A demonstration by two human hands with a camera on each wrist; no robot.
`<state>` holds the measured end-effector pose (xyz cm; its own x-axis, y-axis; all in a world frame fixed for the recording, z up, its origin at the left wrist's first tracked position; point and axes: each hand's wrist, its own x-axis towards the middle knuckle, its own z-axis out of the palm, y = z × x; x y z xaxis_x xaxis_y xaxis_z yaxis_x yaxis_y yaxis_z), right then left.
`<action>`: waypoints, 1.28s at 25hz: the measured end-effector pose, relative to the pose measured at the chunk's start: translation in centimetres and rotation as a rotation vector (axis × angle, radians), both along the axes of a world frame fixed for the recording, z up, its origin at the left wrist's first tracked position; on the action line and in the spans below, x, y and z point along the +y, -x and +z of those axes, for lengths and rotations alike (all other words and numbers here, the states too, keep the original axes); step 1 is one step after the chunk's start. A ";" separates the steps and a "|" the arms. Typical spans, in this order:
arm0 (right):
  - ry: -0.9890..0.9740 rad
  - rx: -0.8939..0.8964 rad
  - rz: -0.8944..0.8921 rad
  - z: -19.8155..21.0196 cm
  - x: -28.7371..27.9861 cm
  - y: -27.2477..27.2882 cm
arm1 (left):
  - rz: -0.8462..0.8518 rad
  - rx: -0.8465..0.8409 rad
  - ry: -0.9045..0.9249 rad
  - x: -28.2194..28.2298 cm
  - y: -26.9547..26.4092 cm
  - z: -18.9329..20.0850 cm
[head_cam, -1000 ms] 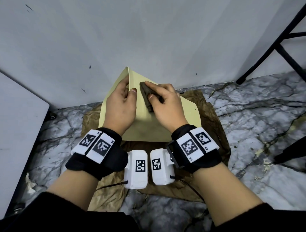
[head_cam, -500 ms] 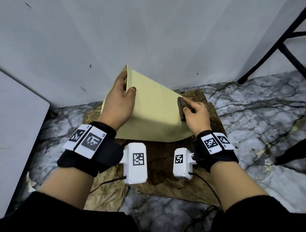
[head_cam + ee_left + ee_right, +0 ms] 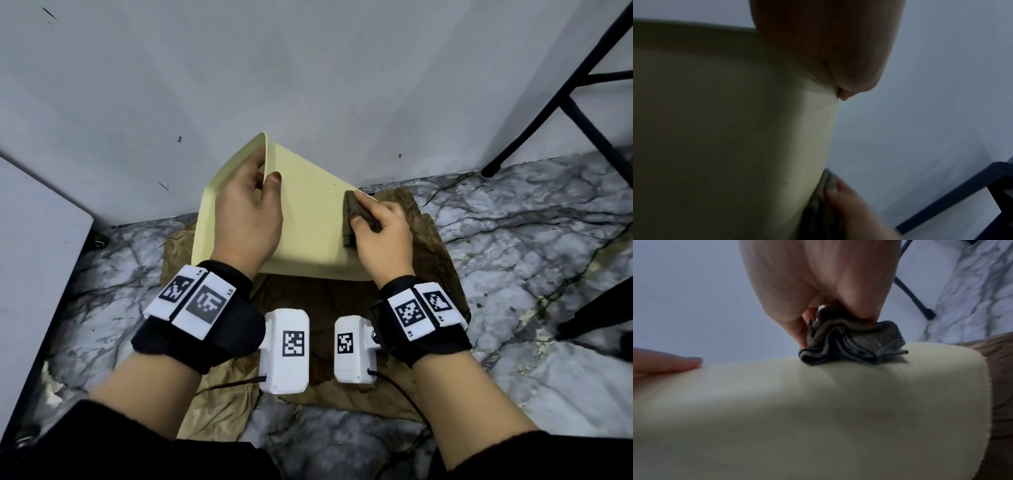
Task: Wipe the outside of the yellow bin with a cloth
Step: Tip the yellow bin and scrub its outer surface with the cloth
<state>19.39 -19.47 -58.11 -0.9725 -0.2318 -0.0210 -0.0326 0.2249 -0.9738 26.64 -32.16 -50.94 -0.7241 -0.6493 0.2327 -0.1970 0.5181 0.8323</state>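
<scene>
Yellow bin (image 3: 308,222) lies tilted on brown paper (image 3: 404,284) spread over the marble floor (image 3: 531,246), near the wall. Left hand (image 3: 246,219) grips its rim, thumb outside. Right hand (image 3: 380,236) pinches a folded grey cloth (image 3: 352,216) against the bin's right edge.

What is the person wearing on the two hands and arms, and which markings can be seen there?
Each hand, left hand and right hand, has bare fingers. Each wrist carries a black fabric wrist band topped with white plates bearing black square code markings. A white box-shaped camera unit with its own code hangs at each wrist; thin dark cables leave them. Dark sleeves cover the upper forearms.
</scene>
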 end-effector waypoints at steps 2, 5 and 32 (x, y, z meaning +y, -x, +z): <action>0.061 0.089 0.019 1.9 -1.3 -0.8 | -0.023 0.035 0.033 0.6 -0.2 -0.4; 0.101 0.251 0.069 3.9 -2.8 -2.4 | -0.055 0.039 0.052 1.2 -0.6 -1.2; -0.118 -0.071 -0.158 -3.6 2.5 1.3 | 0.032 0.000 -0.057 -0.7 0.0 -0.8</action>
